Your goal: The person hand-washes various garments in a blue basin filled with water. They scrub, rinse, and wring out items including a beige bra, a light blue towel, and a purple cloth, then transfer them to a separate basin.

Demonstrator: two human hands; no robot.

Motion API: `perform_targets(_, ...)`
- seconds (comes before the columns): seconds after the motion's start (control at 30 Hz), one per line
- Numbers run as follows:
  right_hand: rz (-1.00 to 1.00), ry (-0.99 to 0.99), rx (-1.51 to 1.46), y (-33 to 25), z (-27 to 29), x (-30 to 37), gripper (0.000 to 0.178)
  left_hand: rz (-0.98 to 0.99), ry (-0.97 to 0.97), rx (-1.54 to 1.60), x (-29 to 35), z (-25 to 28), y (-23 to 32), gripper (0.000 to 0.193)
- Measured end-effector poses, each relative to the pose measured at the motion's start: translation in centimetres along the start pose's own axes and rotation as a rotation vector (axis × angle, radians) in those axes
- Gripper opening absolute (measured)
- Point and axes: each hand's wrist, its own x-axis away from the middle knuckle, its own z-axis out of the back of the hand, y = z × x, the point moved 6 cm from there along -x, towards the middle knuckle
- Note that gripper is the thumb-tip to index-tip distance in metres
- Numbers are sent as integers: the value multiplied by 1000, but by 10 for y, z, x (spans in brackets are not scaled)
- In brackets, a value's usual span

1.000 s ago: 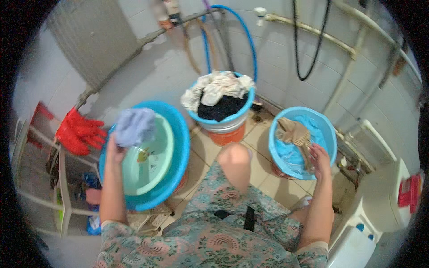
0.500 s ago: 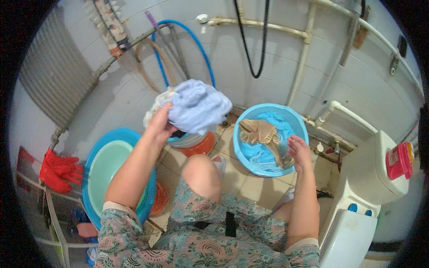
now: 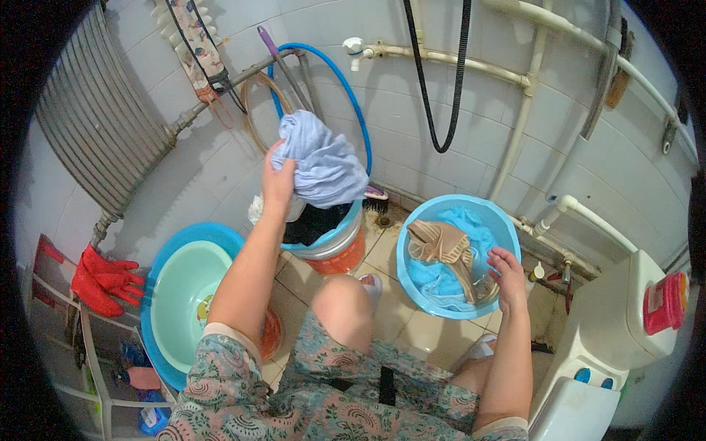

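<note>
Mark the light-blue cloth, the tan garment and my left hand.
light-blue cloth (image 3: pixel 321 163), head view, crumpled middle
tan garment (image 3: pixel 447 245), head view, folded middle
left hand (image 3: pixel 278 180), head view, middle of the hand

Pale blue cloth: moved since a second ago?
Yes, rightward: then it overlapped the green basin; now the pale blue cloth overlaps the orange-and-silver bucket in view.

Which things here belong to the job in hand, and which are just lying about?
Likely the job:
blue cloth, in the left hand
bucket, partly hidden by it
right-side basin, near the right hand
green basin

Lying about:
red gloves
blue hose
brush
</note>
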Motion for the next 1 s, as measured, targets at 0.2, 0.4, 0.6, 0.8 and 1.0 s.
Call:
perform_targets(0.2, -22, -63, 57, 18, -15, -8, 25, 6, -165, -1060, -22, 58, -113, 63)
perform_targets(0.4, 6, -65, 90, 16, -12, -5, 26, 62, -171, -990, -37, 55, -113, 56)
perform_targets(0.6, -16, -38, 103, 7, -9, -3, 25, 129, 24, -321, -31, 33, -59, 34)
perform_targets(0.8, 45, 43, 25, 4, 15, -14, 27, 215, -216, 341, 21, -94, 9, 27)
perform_targets(1.0, 97, 162, -104, 0, 26, -9, 31, 114, -477, 260, 88, -211, 2, 23)
